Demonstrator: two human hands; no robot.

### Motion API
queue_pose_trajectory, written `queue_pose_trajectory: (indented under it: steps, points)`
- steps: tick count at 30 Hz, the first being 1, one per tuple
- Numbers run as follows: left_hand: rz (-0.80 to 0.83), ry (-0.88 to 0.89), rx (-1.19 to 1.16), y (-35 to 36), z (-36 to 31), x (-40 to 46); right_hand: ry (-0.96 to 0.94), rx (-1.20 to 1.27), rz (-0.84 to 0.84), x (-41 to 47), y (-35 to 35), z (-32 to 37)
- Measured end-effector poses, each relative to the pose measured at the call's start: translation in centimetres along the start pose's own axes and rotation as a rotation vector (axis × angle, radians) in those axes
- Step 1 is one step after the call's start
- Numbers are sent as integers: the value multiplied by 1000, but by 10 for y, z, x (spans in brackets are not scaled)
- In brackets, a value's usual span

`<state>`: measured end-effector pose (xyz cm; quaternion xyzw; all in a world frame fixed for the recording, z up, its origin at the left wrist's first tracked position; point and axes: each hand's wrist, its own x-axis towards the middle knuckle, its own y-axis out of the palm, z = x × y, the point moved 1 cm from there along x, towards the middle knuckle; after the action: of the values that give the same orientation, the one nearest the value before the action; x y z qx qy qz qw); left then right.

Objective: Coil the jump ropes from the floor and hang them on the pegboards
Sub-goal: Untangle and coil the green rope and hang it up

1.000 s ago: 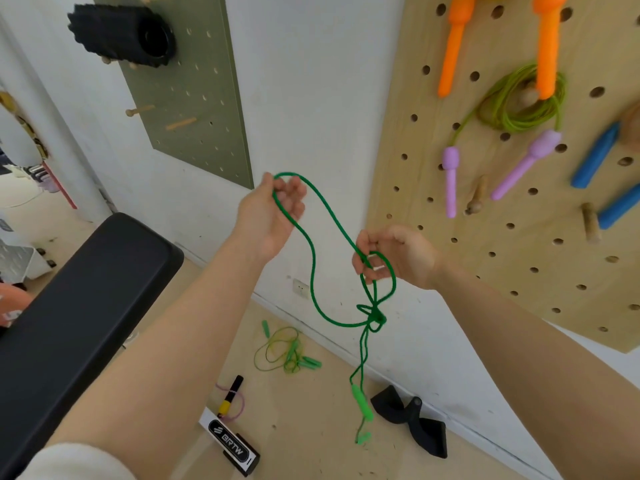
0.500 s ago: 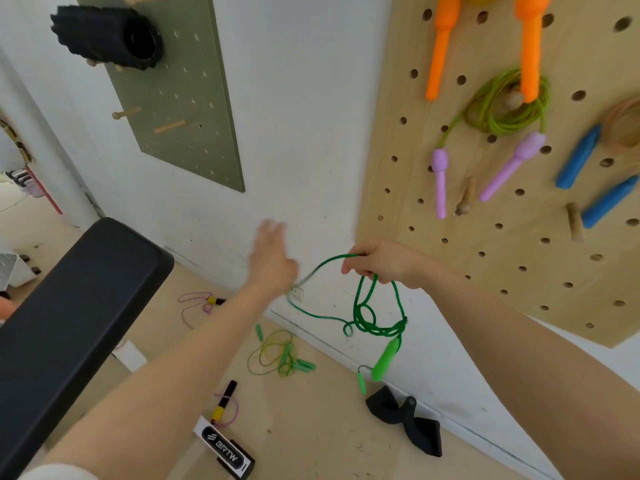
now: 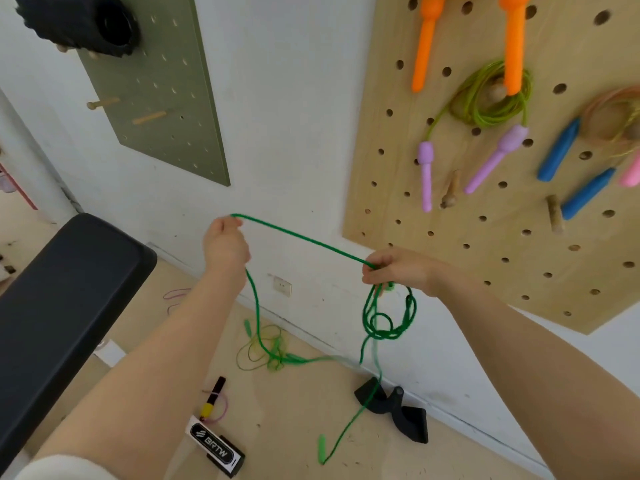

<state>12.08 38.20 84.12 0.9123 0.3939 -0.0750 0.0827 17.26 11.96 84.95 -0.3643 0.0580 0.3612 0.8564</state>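
- Head view: the left hand [image 3: 225, 242] pinches the green rope [image 3: 304, 241] at its raised end, fingers curled round the cord.
- The right hand [image 3: 394, 270] grips the same rope, with a few loose loops [image 3: 388, 317] hanging under it. A taut span runs between the 2 hands.
- From the left hand the cord drops towards the floor [image 3: 294, 427] and swings back, blurred; a green handle [image 3: 322, 448] dangles low, near the floor.
- The wooden pegboard [image 3: 450, 209] is just right of the hands and already carries coiled ropes; a bare peg [image 3: 555, 214] sits low on it.
- Another thin rope [image 3: 263, 348] lies tangled on the floor by the wall.
- Risk: the loops look uneven and twisted, so they may knot or slip out of the right hand's grip as more cord is added.
- Risk: the swinging tail could snag the floor rope or the black clip [image 3: 391, 407] below.
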Motion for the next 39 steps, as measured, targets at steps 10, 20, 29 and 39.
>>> queue_pose_trajectory:
  steps: [10,20,29,39]
  points:
    - [593,753,1013,49,23,-64,-8,296,-58,6,16,41]
    - [696,668,873,36,6,-59,-127,52,-141,6,15,32]
    - [271,-215,-35,15,-3,-32,-39,650,-133,4,20,16]
    - [818,63,256,29,20,-90,-318,549,-248,-6,11,74]
